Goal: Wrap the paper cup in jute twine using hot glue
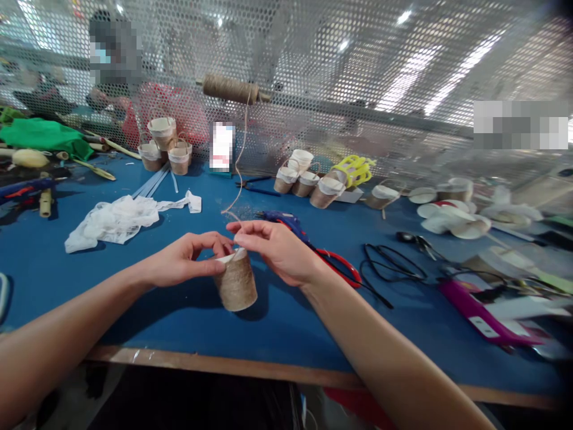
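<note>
A twine-covered cup (238, 285) is tilted slightly over the front part of a blue table (179, 327). The person's left hand (190, 258) pinches its rim; the right hand (275, 248) pinches twine (242, 161) just above it. The twine runs up to a spool (229, 88). A glue gun (286, 222) lies beyond the right hand.

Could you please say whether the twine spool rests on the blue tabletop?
No, the twine spool sits up at the perforated panel, its strand running down toward the right hand.
</note>
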A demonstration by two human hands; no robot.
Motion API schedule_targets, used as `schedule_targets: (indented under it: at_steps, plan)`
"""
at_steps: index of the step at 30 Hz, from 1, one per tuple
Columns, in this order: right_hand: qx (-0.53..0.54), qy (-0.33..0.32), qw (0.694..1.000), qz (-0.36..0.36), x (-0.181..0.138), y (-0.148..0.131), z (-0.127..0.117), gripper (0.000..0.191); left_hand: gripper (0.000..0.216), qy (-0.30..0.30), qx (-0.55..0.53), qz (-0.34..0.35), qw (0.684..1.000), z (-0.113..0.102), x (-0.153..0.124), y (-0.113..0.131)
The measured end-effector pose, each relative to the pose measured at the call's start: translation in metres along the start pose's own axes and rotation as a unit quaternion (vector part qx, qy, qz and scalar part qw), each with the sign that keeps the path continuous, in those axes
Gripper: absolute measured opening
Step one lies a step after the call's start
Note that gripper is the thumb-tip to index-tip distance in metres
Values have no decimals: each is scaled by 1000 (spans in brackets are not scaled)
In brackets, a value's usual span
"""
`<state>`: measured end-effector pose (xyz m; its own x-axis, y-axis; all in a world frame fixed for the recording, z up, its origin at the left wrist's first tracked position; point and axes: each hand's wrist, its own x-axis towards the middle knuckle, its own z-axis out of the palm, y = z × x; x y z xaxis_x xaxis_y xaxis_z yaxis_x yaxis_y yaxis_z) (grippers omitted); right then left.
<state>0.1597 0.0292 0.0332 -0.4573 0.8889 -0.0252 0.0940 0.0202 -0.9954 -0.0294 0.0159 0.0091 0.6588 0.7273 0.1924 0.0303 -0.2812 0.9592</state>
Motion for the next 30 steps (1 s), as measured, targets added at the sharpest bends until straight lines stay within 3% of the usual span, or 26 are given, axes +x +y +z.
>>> schedule_targets:
  at_steps: [4, 10, 24, 30]
  plan:
    - [-100, 73, 990, -72, -14, -4, -7, 18, 14, 18, -78, -33, 996, -1, -1, 0]
    - [-161, 111, 975, -106, -27, 0, -10, 19, 19, 26, -121, -60, 990, 1, -2, 4]
    - [-101, 88, 989, -68, -31, 9, -8, 19, 12, -10, -107, -35, 994, 1, -6, 7]
    - [-21, 71, 996, -50, -32, 10, -8, 18, 12, -24, -114, -23, 993, 0, -7, 7]
